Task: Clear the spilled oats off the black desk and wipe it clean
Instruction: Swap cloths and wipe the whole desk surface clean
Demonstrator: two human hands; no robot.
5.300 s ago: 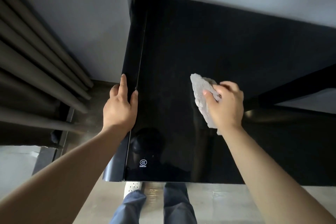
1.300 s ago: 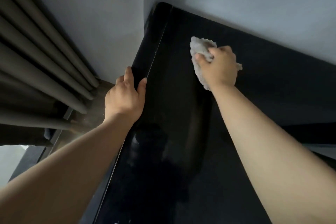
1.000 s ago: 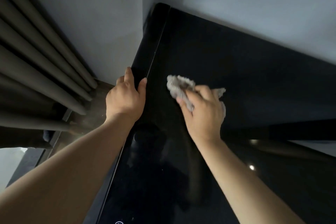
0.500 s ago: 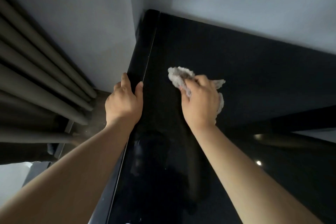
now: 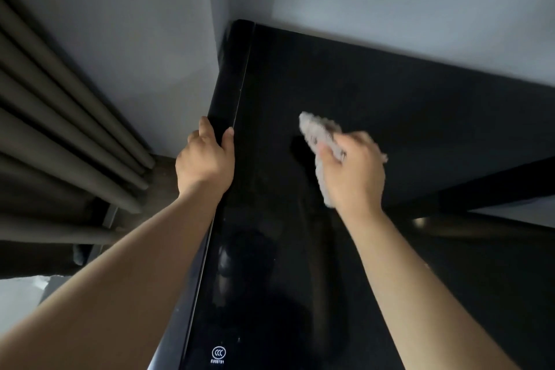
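- Right hand (image 5: 353, 171) clenched a grey cloth (image 5: 318, 137) against the black counter (image 5: 300, 75); cloth protruded beyond its fingers.
- Left hand (image 5: 205, 161) gripped the counter's left edge.

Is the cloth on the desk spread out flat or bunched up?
Bunched up. The gray cloth is crumpled into a wad, gripped by the right hand against the black desk.
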